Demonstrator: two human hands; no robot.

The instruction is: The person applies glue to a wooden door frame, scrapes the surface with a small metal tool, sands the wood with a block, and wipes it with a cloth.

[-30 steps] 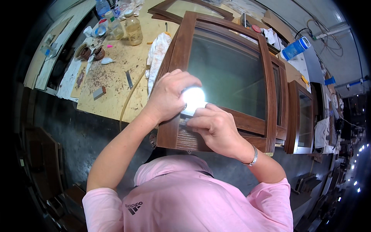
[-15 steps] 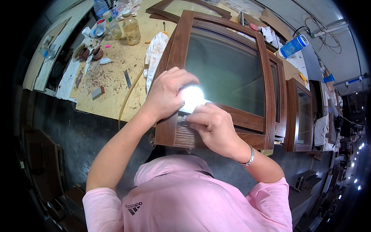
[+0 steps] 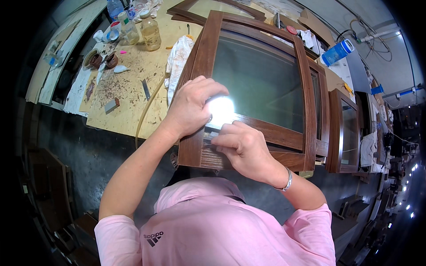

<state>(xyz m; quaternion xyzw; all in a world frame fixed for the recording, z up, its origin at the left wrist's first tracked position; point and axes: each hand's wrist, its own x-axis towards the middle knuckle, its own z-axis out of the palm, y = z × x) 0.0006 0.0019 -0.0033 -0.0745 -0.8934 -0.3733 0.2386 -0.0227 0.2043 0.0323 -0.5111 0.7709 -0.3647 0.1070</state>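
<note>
A dark brown wooden frame with a glass pane (image 3: 262,84) lies in front of me, its near left corner closest to my body. My left hand (image 3: 193,104) is curled over the left side of this frame. Right beside its fingers is a very bright white glare (image 3: 220,111) that hides the surface there; whether it comes from a lamp or a reflection I cannot tell. My right hand (image 3: 244,146) rests by the near rail, thumb and fingers pinched together at a small pale patch. What either hand grips is hidden.
On the plywood bench (image 3: 133,93) at left are a glass jar (image 3: 151,35) of yellowish liquid, brown-stained cups (image 3: 92,60), a small block (image 3: 112,105), a thin blade (image 3: 146,90), a hose (image 3: 148,111) and a stained white cloth (image 3: 179,57). A blue bottle (image 3: 337,52) is at right, near another framed panel (image 3: 346,133).
My right hand has shifted slightly, its fingers tucked closer together at the near rail. My left hand and the frame look the same as before.
</note>
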